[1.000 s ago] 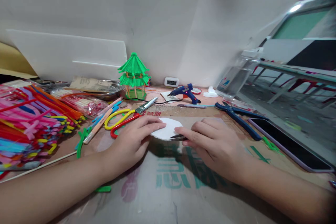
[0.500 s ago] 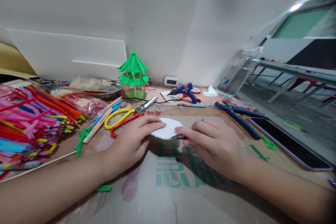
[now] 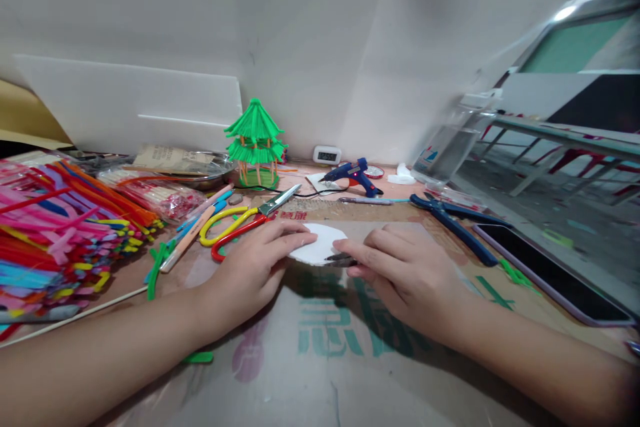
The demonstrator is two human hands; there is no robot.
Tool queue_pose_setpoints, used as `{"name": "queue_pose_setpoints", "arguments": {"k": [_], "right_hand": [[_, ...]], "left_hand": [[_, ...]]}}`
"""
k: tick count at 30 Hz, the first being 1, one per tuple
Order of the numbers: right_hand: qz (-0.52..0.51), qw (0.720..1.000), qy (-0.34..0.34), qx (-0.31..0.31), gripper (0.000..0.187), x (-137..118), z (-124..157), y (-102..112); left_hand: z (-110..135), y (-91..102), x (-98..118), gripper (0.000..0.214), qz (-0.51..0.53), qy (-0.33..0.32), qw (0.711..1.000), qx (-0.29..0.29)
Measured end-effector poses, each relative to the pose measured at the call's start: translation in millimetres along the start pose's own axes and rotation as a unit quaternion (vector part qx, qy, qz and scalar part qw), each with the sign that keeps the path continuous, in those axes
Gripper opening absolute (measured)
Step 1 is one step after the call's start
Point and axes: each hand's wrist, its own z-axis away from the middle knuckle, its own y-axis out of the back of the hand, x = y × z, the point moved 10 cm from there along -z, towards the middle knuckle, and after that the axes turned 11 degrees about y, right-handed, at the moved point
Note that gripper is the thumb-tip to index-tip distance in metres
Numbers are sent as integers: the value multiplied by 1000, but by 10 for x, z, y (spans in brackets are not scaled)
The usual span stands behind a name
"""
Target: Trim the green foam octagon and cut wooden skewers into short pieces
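My left hand (image 3: 263,257) pinches the left side of a rounded white piece of card or foam board (image 3: 319,245), holding it just above the work surface. At the piece's right edge my right hand (image 3: 407,273) is closed on a small dark pointed tool (image 3: 340,258). The tool's tip lies against the near right rim of the white piece; its rear part is hidden in my fingers. Just beyond my left hand lie scissors (image 3: 250,219) with one yellow and one red handle loop.
Pipe cleaners (image 3: 60,233) are heaped at the left. Behind stand a green pagoda model (image 3: 255,140), a small digital clock (image 3: 327,155) and a blue glue gun (image 3: 355,175). Blue-handled pliers (image 3: 455,223) and a phone (image 3: 550,273) lie right. Cardboard (image 3: 300,373) covers the table.
The dark tool's tip shows a little more and reaches slightly further left over the white piece. Both hands stay almost in the same place.
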Motion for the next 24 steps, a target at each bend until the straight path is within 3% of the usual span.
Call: {"name": "queue_pose_setpoints", "arguments": {"k": [17, 20, 24], "right_hand": [[12, 1000, 18, 2, 23, -38, -9, 11], [-49, 997, -50, 30, 22, 110, 34, 49], [-127, 966, -211, 77, 30, 463, 185, -3]], "left_hand": [[-2, -21, 21, 49, 11, 0, 1000, -9], [-14, -13, 1, 47, 28, 20, 999, -14], [-25, 55, -53, 38, 97, 54, 994, 8]]}}
